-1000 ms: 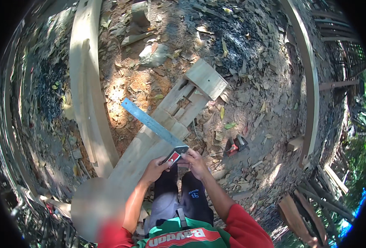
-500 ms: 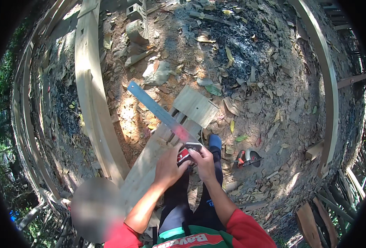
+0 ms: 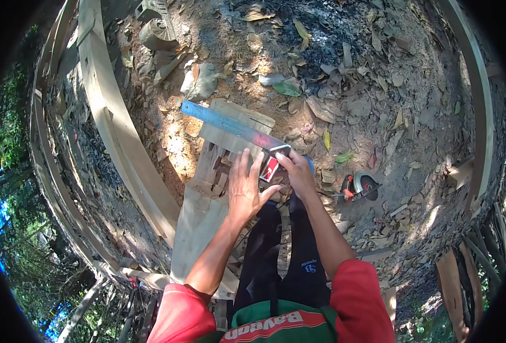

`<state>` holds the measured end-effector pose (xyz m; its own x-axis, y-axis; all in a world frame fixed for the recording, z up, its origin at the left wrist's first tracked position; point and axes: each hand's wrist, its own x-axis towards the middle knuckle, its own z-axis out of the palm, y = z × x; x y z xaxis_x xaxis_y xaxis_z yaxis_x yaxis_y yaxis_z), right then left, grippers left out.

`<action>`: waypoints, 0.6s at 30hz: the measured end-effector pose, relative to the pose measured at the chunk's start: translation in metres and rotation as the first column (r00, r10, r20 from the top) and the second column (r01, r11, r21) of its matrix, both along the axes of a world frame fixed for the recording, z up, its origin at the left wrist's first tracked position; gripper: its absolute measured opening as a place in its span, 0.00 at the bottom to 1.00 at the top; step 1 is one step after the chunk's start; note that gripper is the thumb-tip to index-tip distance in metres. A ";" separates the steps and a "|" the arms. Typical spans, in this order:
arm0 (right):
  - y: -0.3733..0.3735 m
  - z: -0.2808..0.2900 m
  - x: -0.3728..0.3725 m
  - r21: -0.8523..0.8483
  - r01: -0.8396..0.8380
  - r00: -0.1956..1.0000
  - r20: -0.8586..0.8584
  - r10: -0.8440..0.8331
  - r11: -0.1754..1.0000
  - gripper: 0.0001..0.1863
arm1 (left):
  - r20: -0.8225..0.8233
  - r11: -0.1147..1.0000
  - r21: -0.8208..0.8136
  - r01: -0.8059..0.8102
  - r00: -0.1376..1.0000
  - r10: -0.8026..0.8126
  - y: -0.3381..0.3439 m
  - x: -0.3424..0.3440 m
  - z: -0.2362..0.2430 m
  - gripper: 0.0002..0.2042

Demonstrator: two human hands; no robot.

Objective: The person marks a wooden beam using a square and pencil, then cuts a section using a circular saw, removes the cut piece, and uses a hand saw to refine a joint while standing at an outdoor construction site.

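Observation:
A try square with a long metal blade [image 3: 224,122] and a short red-and-silver handle lies slantwise over the end of a pale timber piece. My right hand [image 3: 299,176] grips the square where blade and handle meet, thumb on top. My left hand [image 3: 245,191] lies with fingers stretched out and thumb apart, fingertips just below the blade and beside the handle. Under it the timber [image 3: 198,226] shows rough cut notches, partly hidden by the hand. At its far end is a wider, flat wooden section [image 3: 230,108], crossed by the blade.
A circular saw [image 3: 365,186] lies on the leafy ground to the right of my legs. Long beams run along the left [image 3: 116,120] and the right [image 3: 481,108]. Dark ash [image 3: 321,51] spreads at the back. Split wood [image 3: 453,291] is piled at lower right.
My left hand has let go of the square's handle and opened flat over the timber. The square has turned to a shallower slant, now lying across the timber's end. The view has shifted.

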<state>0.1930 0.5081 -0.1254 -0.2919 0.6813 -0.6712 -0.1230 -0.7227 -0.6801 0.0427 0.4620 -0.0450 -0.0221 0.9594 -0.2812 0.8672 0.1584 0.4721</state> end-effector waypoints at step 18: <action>-0.008 -0.005 -0.026 0.036 0.079 0.992 0.092 -0.082 0.996 0.12 | 0.081 0.991 0.025 -0.131 0.988 0.129 -0.150 -0.009 0.019 0.43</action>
<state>0.1669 0.5001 -0.1308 -0.1721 0.7220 -0.6701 -0.1147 -0.6904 -0.7143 0.0334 0.3117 -0.0260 -0.1259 0.9580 -0.2576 0.7998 0.2517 0.5449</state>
